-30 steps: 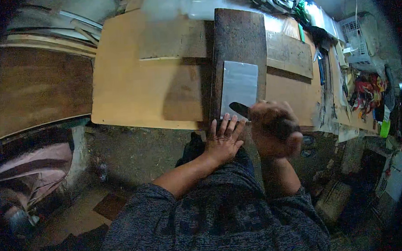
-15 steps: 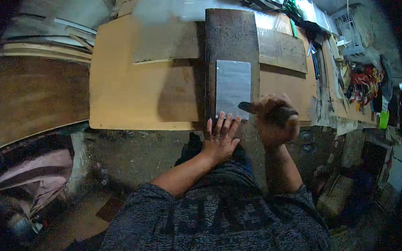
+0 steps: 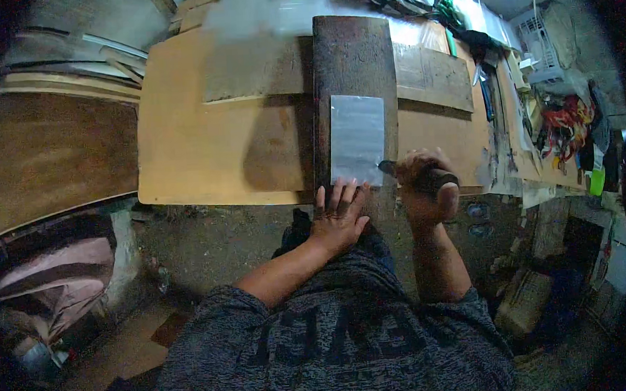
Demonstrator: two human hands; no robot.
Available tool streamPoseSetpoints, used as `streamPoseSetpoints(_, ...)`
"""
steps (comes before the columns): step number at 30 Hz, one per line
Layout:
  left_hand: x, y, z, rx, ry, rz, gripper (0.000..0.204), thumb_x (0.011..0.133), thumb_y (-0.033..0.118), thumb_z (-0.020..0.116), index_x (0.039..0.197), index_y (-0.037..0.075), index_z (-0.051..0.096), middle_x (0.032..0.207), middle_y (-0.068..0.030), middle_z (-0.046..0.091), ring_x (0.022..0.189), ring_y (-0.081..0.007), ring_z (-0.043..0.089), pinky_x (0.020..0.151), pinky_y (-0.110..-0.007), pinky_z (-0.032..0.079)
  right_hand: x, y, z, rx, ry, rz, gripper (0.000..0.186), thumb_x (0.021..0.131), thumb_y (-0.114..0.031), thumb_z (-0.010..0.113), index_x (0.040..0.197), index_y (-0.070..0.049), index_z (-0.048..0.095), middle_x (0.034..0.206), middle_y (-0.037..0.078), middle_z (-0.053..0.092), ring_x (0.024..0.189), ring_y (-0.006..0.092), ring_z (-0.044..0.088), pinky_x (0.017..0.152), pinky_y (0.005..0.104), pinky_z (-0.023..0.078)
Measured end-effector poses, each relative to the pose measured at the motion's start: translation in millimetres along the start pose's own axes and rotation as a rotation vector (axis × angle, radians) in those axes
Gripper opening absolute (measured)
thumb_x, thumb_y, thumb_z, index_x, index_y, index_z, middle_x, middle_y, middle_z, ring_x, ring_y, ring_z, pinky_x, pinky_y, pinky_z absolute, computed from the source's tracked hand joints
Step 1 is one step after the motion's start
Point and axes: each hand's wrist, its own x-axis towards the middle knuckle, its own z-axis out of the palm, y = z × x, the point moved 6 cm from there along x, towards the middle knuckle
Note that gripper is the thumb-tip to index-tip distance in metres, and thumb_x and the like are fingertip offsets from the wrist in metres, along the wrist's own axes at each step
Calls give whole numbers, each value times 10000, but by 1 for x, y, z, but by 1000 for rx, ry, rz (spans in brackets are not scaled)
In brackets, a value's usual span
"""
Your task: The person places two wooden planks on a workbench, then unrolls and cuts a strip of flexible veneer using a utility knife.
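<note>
Dark tool (image 3: 386,167) partly hidden by right hand (image 3: 424,192)

Large, dark block letters (image 3: 310,335) run in a row across the chest of the mottled gray shirt (image 3: 333,371) just below the table's (image 3: 190,152) near edge, as seen by an onlooker in the room, their outlines partly lost in shadow.

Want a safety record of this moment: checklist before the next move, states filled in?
1. Left hand on the grey sheet: ok, spread, fingertips at its near edge.
2. Sheet on the dark board: ok, lies flat, within the board's width.
3. Right hand gripping the dark tool: ok, fingers closed round it.
4. Tool tip apart from left fingers: ok, visible gap, tip to their right.
5. Tip touching sheet: cannot tell from this angle.
6. Board secured against sliding: cannot tell.
</note>
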Motion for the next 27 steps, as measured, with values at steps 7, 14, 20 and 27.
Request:
streamPoseSetpoints(7,-4,-2,1,9,-37,-11,783,761,466,627,1416,156,329,1384,-72,341,1329,-270,247,1027,-494,147,-4,-9,11,-59,-21,11,619,801,-545,563,1011,37,532,849,96,500,794,240,476,710,371,401)
streamPoseSetpoints(14,-13,0,6,109,-15,40,650,803,504,558,1336,152,434,1368,-81,383,1354,-270,225,1015,-528,120,-12,5,47,30,-172,105,645,787,-601,570,1026,-3,531,846,97,497,780,238,464,759,402,396)
streamPoseSetpoints(20,-19,-1,14,97,-49,40,586,818,495,549,1278,137,490,1363,-93,384,1360,-273,213,1021,-541,123,-10,17,58,-4,-241,97,585,800,-541,574,988,13,545,840,108,506,816,251,481,763,389,398)
streamPoseSetpoints(27,-10,-2,5,52,-21,2,662,818,496,556,1357,141,405,1415,-94,324,1367,-280,188,1012,-540,156,1,10,52,52,-100,118,641,783,-573,559,931,50,534,810,130,537,766,255,526,693,386,439)
